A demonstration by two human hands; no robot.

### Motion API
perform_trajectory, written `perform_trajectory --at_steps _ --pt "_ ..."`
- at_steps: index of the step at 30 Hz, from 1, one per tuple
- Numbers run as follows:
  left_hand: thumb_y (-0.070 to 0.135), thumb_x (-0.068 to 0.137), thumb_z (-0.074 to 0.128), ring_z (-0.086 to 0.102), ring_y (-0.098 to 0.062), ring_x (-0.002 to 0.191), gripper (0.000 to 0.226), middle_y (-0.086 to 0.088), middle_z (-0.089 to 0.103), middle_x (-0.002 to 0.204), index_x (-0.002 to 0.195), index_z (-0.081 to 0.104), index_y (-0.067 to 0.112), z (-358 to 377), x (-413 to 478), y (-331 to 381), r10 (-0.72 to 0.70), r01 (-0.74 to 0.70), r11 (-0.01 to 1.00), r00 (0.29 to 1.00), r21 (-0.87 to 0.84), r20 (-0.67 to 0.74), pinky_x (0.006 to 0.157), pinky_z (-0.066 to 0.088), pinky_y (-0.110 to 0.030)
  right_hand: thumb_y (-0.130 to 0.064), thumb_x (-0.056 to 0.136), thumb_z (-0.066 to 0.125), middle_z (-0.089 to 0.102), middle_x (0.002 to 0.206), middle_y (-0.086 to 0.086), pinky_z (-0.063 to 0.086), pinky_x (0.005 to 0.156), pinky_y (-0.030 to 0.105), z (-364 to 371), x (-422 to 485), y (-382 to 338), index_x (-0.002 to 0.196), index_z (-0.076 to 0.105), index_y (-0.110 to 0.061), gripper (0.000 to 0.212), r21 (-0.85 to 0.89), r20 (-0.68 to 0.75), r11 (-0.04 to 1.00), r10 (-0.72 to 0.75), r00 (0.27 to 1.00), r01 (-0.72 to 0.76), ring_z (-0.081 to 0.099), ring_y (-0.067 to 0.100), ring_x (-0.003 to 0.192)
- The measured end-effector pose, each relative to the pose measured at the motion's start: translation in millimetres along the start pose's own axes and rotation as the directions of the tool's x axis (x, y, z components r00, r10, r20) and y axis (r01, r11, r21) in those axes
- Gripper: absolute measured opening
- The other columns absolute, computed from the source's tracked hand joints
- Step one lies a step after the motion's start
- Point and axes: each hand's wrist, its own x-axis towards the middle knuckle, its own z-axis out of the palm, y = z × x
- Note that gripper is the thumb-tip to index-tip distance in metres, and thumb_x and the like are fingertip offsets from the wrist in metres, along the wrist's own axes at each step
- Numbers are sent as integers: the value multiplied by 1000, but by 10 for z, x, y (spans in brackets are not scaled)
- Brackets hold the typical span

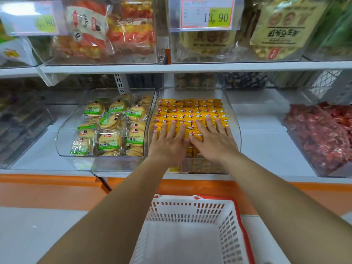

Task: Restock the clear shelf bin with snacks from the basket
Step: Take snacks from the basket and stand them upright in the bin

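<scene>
Pressing down flat, the left hand [168, 142] and the right hand [213, 141] lie side by side on top of the yellow snacks [190, 111]. The fingers of both hands are straight and spread wide. They hold nothing. The two thumbs are just beside each other.

The yellow snacks lie in neat rows inside the clear bin [236, 134]. The clear bin sits on the lower shelf [266, 149], right in front of the person.

The basket [190, 210] is white with a red rim. It stands below the shelf, close to the person, between the two arms. Its white bottom shows.

Just to the left of the clear bin is a second bin [62, 141]. It holds round cookies [110, 126] in green and white packs. Far to the right, well apart, are red snacks [322, 134] in another bin.

On the shelf above stand more bins with bags in them. A price tag [206, 14] up there reads 13.90.
</scene>
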Motion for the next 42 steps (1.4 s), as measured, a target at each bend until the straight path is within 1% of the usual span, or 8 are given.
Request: perform_trajectory --at_steps 5,19,23,26,31,36,40,42 --pt "54 107 8 -12 -30 158 60 -1 -11 173 162 -5 34 31 250 -29 -31 31 999 999 42 -10 126 -3 -55 -72 94 6 -12 167 -5 -9 121 49 58 192 6 156 -4 -46 67 -19 -35 1000 23 999 -24 -18 24 152" --pt "54 107 10 -7 -27 159 59 2 -1 173 163 4 35 24 400 -30 -24 25 999 999 32 -28 126 -6 -53 -67 97 10 1 168 -3 -2 122 50 67 270 -3 156 10 -45 63 -51 -96 998 24 995 -29 -6 25 154" --pt "51 108 14 -6 -28 159 59 0 -1 173 163 8 31 -71 414 -48 19 -18 1000 999 23 -31 126 -4 -54 -67 98 15 -2 168 -3 -2 122 51 -17 274 3 157 10 -43 63 -31 -64 1000 3 998 -5 -10 26 154" --pt "50 109 16 -6 -29 159 58 -1 -1 173 163 10 31 -165 570 -76 38 -39 999 997 -12 -73 126 -3 -55 -60 101 18 -3 168 -1 -3 123 48 -113 418 36 157 11 -39 60 -37 -123 999 -11 992 6 -12 27 153" --pt "56 106 12 -14 -28 158 62 3 -11 173 163 -3 35 -107 929 -100 -24 24 999 1000 49 11 125 -10 -55 -58 101 12 -2 168 -1 -5 124 47 -52 712 40 157 7 -40 59 -64 -70 997 38 997 -43 -7 24 154" --pt "57 106 16 -6 -28 159 61 4 -7 173 162 1 38 -103 973 -99 -27 24 998 999 63 46 125 -7 -55 -60 99 13 -2 168 -2 -3 123 48 -18 780 64 157 8 -42 60 -67 -30 997 47 998 -49 -4 26 154" --pt "55 107 20 -12 -30 158 62 0 -11 173 163 5 35 -237 1025 -120 22 -20 996 1000 92 -18 124 -12 -59 -54 102 19 -2 168 -1 -2 124 47 -173 883 75 158 8 -41 59 -54 -34 998 20 999 -22 -4 26 154" --pt "55 107 16 -15 -31 158 63 0 -13 172 164 0 34 -269 1117 -134 8 -7 999 1000 43 -20 124 -13 -58 -52 102 19 -2 168 0 1 124 48 -226 996 67 158 7 -38 59 -53 -25 997 46 999 -47 -3 26 154"
